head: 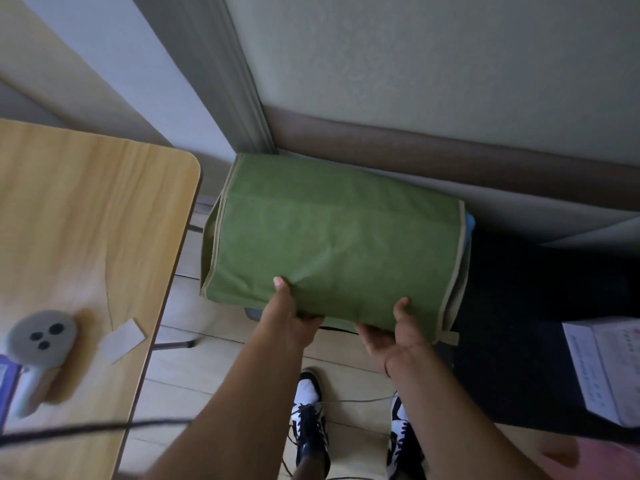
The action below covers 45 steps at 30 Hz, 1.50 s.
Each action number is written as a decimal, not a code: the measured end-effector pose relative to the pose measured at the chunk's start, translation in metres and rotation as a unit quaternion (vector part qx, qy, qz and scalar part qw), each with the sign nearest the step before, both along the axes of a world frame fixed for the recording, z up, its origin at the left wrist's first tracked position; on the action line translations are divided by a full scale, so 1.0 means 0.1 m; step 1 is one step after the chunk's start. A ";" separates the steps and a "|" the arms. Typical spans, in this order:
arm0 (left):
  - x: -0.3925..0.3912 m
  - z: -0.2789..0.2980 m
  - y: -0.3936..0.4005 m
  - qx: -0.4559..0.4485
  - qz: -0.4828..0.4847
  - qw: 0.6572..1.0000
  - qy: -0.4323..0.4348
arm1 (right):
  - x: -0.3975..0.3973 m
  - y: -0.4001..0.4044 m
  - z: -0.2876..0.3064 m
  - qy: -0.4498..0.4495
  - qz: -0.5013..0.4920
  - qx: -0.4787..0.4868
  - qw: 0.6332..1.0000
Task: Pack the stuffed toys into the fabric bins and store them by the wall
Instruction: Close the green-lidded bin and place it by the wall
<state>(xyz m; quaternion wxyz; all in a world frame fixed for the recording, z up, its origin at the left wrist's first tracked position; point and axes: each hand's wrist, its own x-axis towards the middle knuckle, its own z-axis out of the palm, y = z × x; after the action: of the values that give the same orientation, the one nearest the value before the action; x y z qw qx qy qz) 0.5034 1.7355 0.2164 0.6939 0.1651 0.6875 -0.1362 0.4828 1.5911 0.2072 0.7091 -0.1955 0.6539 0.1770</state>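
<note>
Off to the left stands a light wooden table, and near its front edge lies a grey stuffed toy with three dark dots on its round face, blurred, beside a small pale scrap of paper. A dark cable runs across the table's near corner.

Next comes the green fabric bin, closed over on top with beige piping along its edges, sitting close up to the wall and its brown skirting, in the corner by the door frame. Something blue shows at its right end and under its near left corner.

The left hand grips the bin's near lower edge: the thumb lies up on the green cloth, the other fingers curl underneath out of sight. The right hand holds the same edge further right, thumb on top, palm turned up beneath the bin. The bin lies beyond and above both sets of fingers.

Below are two navy-and-white shoes on the pale floor, and at far right a white box.
</note>
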 end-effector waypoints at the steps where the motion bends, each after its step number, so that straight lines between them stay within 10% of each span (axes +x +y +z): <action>1: -0.07 0.07 0.01 0.002 -0.017 1.000 -0.018 | -0.08 -0.04 0.11 -0.006 0.026 0.003 1.000; 4: -0.29 0.30 -0.02 0.072 -0.092 0.993 0.013 | -0.40 -0.17 0.39 0.004 0.119 -0.003 0.993; 7: -0.43 0.56 -0.16 0.362 -0.156 0.918 -0.047 | -0.60 -0.20 0.57 -0.005 0.198 -0.229 0.953; 9: -0.45 0.63 -0.22 0.573 -0.301 0.743 -0.170 | -0.59 -0.19 0.67 -0.137 0.247 -0.493 0.823; 13: -0.35 0.18 -0.03 0.673 -0.652 0.264 -0.229 | -0.39 -0.19 0.36 -0.309 0.577 -0.674 0.342; 16: -0.26 -0.12 0.13 0.607 -0.749 0.160 -0.211 | -0.12 -0.19 -0.01 -0.267 0.676 -0.644 0.239; 20: -0.19 -0.28 0.22 0.585 -0.777 0.133 -0.190 | -0.01 -0.29 -0.38 -0.235 0.724 -0.625 0.173; 25: 0.04 -0.21 0.05 0.593 -0.769 0.163 -0.176 | 0.21 -0.30 -0.28 -0.251 0.727 -0.605 0.208; 34: 0.33 -0.15 0.07 0.599 -0.769 0.141 -0.175 | 0.62 -0.64 0.06 -0.289 0.520 -0.582 0.554; 36: 0.30 -0.16 0.09 0.590 -0.773 0.148 -0.179 | 0.57 -0.59 0.02 -0.281 0.582 -0.594 0.479; 39: 0.20 -0.23 0.14 0.577 -0.782 0.155 -0.179 | 0.40 -0.54 -0.19 -0.236 0.713 -0.608 0.255; 45: 0.24 -0.52 0.14 0.572 -0.785 0.158 -0.180 | 0.45 -0.57 -0.59 -0.203 0.738 -0.611 0.205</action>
<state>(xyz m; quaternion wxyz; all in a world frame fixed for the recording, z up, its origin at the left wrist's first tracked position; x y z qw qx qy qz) 0.5270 1.7493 0.1649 0.0318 0.9868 -0.0682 -0.1432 0.5281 1.5340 0.1478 0.0276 -0.9913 -0.0461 0.1204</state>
